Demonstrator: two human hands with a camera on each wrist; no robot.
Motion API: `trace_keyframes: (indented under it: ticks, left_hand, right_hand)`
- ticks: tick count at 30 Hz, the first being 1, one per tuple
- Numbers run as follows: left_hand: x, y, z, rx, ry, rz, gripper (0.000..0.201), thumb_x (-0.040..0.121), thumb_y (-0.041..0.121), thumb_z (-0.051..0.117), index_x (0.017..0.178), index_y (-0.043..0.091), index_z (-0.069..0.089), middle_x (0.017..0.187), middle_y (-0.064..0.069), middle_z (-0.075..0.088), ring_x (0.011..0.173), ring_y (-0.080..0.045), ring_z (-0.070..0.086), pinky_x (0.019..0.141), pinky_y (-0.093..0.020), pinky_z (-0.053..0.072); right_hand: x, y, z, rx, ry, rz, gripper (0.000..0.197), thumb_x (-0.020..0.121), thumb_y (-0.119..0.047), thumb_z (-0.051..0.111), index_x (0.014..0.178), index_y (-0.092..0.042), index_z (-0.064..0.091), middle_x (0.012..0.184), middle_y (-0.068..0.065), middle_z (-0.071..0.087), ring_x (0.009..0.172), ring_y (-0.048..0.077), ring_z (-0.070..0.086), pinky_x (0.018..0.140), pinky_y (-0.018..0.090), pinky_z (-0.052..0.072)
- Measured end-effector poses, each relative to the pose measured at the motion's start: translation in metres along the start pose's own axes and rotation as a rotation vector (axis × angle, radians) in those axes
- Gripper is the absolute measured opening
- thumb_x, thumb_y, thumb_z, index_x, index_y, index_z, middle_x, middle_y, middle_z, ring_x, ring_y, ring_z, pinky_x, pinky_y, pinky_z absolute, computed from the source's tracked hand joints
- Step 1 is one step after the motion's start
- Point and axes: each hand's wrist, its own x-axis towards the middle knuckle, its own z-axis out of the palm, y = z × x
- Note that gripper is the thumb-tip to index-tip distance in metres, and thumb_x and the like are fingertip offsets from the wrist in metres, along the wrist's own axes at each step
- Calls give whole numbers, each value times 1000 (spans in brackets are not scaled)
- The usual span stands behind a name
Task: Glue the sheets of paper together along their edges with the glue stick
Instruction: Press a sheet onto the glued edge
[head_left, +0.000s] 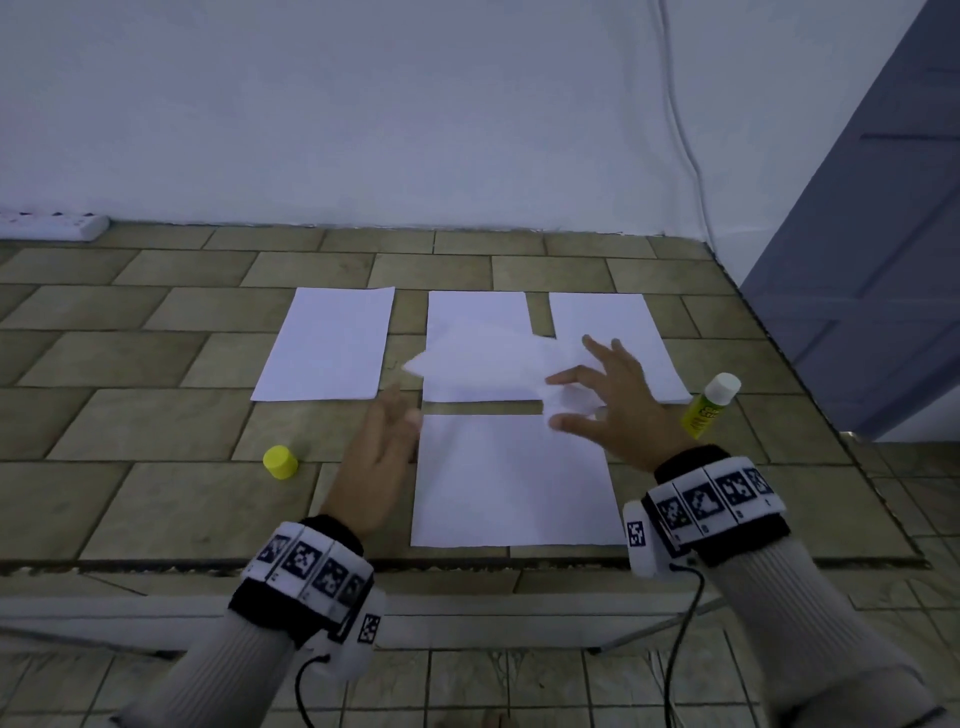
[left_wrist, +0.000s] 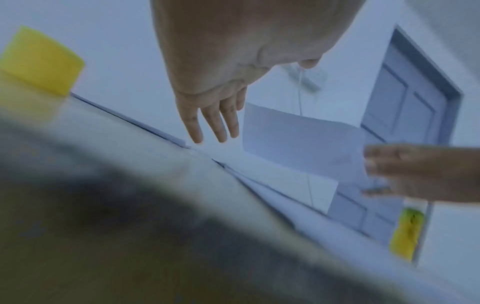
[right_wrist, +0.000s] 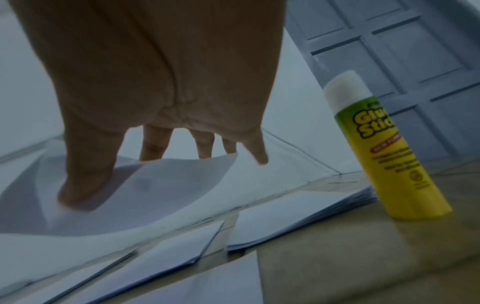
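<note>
Four white sheets lie flat on the tiled table: a left sheet (head_left: 322, 343), a middle one (head_left: 475, 312), a right one (head_left: 623, 332) and a near one (head_left: 511, 478). A further loose sheet (head_left: 483, 364) hangs blurred above the middle one. My right hand (head_left: 566, 400) pinches its right end, thumb (right_wrist: 78, 191) on top and fingers under the sheet (right_wrist: 166, 185). My left hand (head_left: 400, 410) hovers flat-fingered beside the near sheet's far left corner, holding nothing; its fingers (left_wrist: 215, 123) point at the loose sheet (left_wrist: 298, 142). The uncapped glue stick (head_left: 711, 408) (right_wrist: 389, 148) stands right of my right hand. Its yellow cap (head_left: 280, 461) sits to the left.
A white power strip (head_left: 52, 226) lies at the back left against the wall. A grey-blue door (head_left: 857, 260) stands past the table's right edge. A cable (head_left: 680, 130) runs down the wall. The table's front edge (head_left: 467, 564) is just below the near sheet.
</note>
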Motion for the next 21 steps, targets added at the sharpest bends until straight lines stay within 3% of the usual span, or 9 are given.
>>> trace_keyframes:
  ticks: [3, 5, 6, 9, 12, 15, 18, 19, 21]
  left_hand:
    - [16, 22, -4, -350, 26, -210, 39, 97, 56, 38, 122, 29, 53, 121, -3, 63, 105, -19, 64, 84, -39, 55]
    - [19, 30, -6, -444, 27, -309, 20, 102, 42, 43, 120, 36, 50, 119, 4, 57, 105, -22, 61, 74, -43, 60]
    - [20, 31, -6, -450, 19, -306, 24, 102, 28, 47, 125, 34, 49, 120, 6, 55, 107, -22, 59, 73, -43, 60]
    - [19, 20, -7, -416, -53, -224, 43, 95, -6, 49, 127, 23, 52, 122, 8, 61, 115, -25, 60, 81, -41, 59]
    - [16, 12, -8, -413, -81, -189, 46, 94, -9, 49, 124, 24, 55, 125, 7, 64, 118, -20, 61, 94, -43, 53]
    - [14, 7, -8, -423, -66, -196, 46, 94, -7, 50, 124, 27, 56, 130, 3, 63, 120, -20, 60, 97, -46, 51]
    - [15, 2, -9, -368, -83, -194, 47, 93, -6, 52, 124, 29, 56, 135, -1, 59, 122, -20, 58, 99, -46, 49]
    - [14, 2, -8, -337, -100, -189, 47, 93, -6, 52, 123, 30, 55, 135, -1, 58, 121, -19, 58, 100, -44, 49]
    - [12, 0, -7, -280, -122, -194, 46, 94, -5, 54, 123, 30, 56, 132, 1, 60, 117, -13, 60, 98, -35, 51]
  right_hand:
    - [-20, -7, 5, 50, -91, -98, 49, 80, -40, 71, 126, -38, 53, 161, -4, 0, 146, 16, -15, 116, 42, 6]
    - [-27, -7, 11, 43, -117, -128, 51, 80, -39, 72, 127, -39, 52, 160, -6, -3, 145, 14, -18, 115, 40, 5]
    - [-28, -6, 14, 33, -120, -129, 52, 80, -40, 72, 128, -39, 52, 160, -6, -6, 145, 14, -20, 115, 39, 5]
    - [-30, 0, 19, 42, -124, -108, 56, 81, -38, 72, 130, -44, 46, 158, -5, -21, 145, 19, -19, 115, 38, 4]
    - [-30, 7, 20, 90, -107, -84, 62, 82, -31, 72, 134, -44, 40, 157, -3, -23, 142, 11, 11, 110, 26, 19]
    - [-29, 9, 13, 285, -79, -8, 60, 84, -21, 71, 135, -39, 44, 157, -6, 6, 130, 7, 35, 99, 18, 38]
    - [-28, 12, 8, 437, -26, 61, 45, 86, -9, 68, 122, -32, 54, 119, -1, 52, 86, 10, 64, 80, 23, 55]
    - [-27, 13, 7, 464, -16, 77, 41, 85, -6, 68, 116, -29, 57, 103, 0, 54, 73, 8, 64, 76, 26, 56]
    - [-27, 18, 6, 475, -10, 105, 36, 81, -1, 70, 109, -23, 63, 90, 3, 53, 65, 8, 60, 70, 23, 55]
